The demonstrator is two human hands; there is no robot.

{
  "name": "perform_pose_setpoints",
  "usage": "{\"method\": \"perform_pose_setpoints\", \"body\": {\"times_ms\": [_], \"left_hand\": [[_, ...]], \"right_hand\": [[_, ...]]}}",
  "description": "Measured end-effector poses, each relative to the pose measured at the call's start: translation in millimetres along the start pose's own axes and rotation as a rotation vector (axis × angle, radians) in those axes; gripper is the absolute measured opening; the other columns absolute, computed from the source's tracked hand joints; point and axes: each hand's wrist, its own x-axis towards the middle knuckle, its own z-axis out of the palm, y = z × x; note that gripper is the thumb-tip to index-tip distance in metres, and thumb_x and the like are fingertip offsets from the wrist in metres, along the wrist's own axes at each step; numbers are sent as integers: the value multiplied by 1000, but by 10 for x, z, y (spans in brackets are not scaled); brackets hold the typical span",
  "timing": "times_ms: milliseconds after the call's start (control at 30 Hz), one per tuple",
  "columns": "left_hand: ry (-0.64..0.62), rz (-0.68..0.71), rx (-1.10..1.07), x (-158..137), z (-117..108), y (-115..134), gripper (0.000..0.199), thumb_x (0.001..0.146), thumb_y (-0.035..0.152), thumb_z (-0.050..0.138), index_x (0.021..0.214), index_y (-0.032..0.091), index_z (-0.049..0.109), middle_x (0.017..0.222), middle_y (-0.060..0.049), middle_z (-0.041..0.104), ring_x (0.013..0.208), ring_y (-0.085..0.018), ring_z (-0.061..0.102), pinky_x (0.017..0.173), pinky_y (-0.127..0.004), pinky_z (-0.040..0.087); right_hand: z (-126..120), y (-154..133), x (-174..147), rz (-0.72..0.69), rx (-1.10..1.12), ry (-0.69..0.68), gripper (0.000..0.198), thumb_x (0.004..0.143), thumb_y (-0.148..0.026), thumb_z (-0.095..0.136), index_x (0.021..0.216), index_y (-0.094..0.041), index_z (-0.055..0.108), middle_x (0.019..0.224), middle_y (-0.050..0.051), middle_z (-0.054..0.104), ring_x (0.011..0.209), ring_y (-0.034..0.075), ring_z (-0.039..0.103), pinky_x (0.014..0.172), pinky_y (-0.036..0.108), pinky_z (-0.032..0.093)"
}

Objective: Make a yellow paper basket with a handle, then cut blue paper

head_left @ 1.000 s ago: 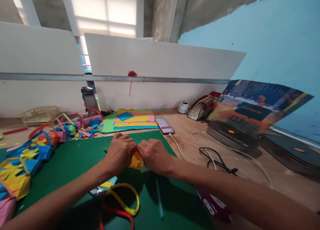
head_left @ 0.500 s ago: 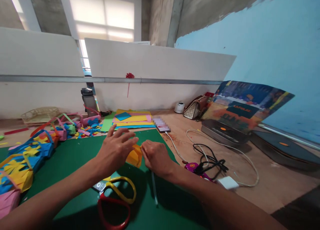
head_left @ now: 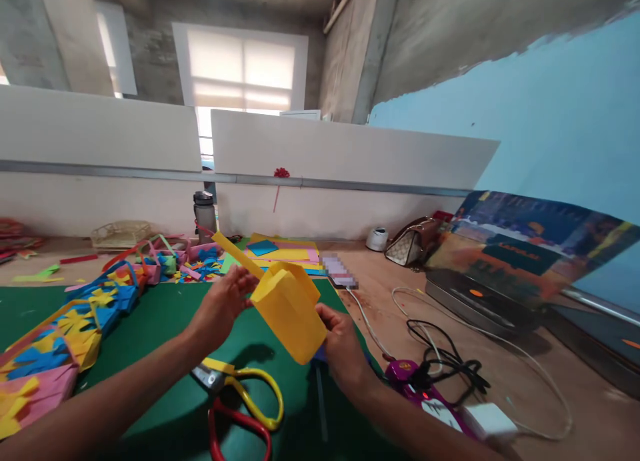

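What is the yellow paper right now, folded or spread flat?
Folded. The yellow paper makes a boxy shape with several faces and creased edges, held at one side by the right hand.

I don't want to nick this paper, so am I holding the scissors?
No, the scissors lie on the green mat, while the right hand holds the folded yellow paper.
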Motion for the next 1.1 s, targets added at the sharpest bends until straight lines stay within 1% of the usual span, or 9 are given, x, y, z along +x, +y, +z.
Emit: {"method": "perform_pose_setpoints", "body": {"times_ms": [67, 133, 200, 333, 400, 533, 667, 867, 1100], "left_hand": [[-149, -40, -57, -87, 87, 8, 46, 85, 50, 26, 95, 16, 56, 92, -8, 65, 85, -20, 61, 69, -31, 49], [-205, -65, -110, -180, 134, 38, 49, 84, 52, 28, 92, 15, 59, 85, -8, 66, 79, -20, 62, 67, -30, 48], [-199, -92, -153, -251, 144, 72, 43, 81, 51, 39, 88, 14, 61, 79, -6, 67, 72, -19, 61, 63, -28, 47], [-59, -193, -213, -303, 124, 105, 22, 65, 33, 67, 77, 15, 63, 72, -1, 66, 64, -14, 60, 58, -22, 44], [-31, -227, -215, -297, 118, 108, 20, 61, 28, 71, 74, 14, 65, 71, -1, 67, 63, -14, 60, 57, -21, 44], [-113, -246, -141, -267, 100, 126, 25, 64, 30, 69, 82, 13, 69, 79, -6, 70, 71, -18, 62, 64, -23, 45], [-188, -217, -25, -239, 34, 131, 29, 68, 36, 66, 92, 19, 70, 92, -5, 70, 86, -22, 61, 71, -25, 45], [-120, -132, 234, -202, -79, 90, 31, 69, 42, 64, 92, 23, 70, 93, -3, 69, 86, -23, 60, 73, -26, 44], [-96, -218, 30, -175, -28, 187, 26, 61, 37, 71, 77, 17, 68, 83, -5, 69, 77, -21, 62, 65, -24, 46]], "right_hand": [[-12, -8, -24, -48, -49, 0, 19, 68, -34, 62, 64, -17, 55, 61, -3, 53, 57, 11, 48, 52, 22, 41], [-24, -24, -38, -119, -148, 15, 21, 73, -35, 58, 62, -17, 54, 60, -2, 51, 57, 11, 46, 52, 21, 40], [-38, -37, -45, -205, -276, 51, 23, 77, -34, 54, 61, -17, 54, 58, -2, 48, 55, 10, 43, 50, 21, 37], [-68, -53, -46, -321, -460, 80, 24, 80, -33, 50, 63, -17, 55, 58, -2, 48, 55, 11, 43, 48, 21, 35], [-81, -66, -47, -337, -491, 68, 25, 82, -33, 48, 65, -17, 56, 59, -1, 50, 55, 11, 44, 48, 21, 35], [-95, -83, -46, -390, -530, 74, 25, 82, -30, 48, 61, -17, 53, 56, -2, 49, 53, 11, 45, 48, 21, 35], [-84, -53, -51, -379, -512, 49, 24, 81, -27, 46, 60, -18, 51, 55, -3, 48, 53, 10, 45, 48, 20, 35], [-50, -6, -87, -299, -505, -21, 23, 80, -20, 44, 58, -18, 50, 57, -3, 52, 57, 10, 49, 55, 20, 37], [-55, -15, -92, -290, -522, -61, 30, 84, -27, 45, 55, -18, 50, 55, -3, 51, 54, 10, 47, 51, 20, 34]]}}
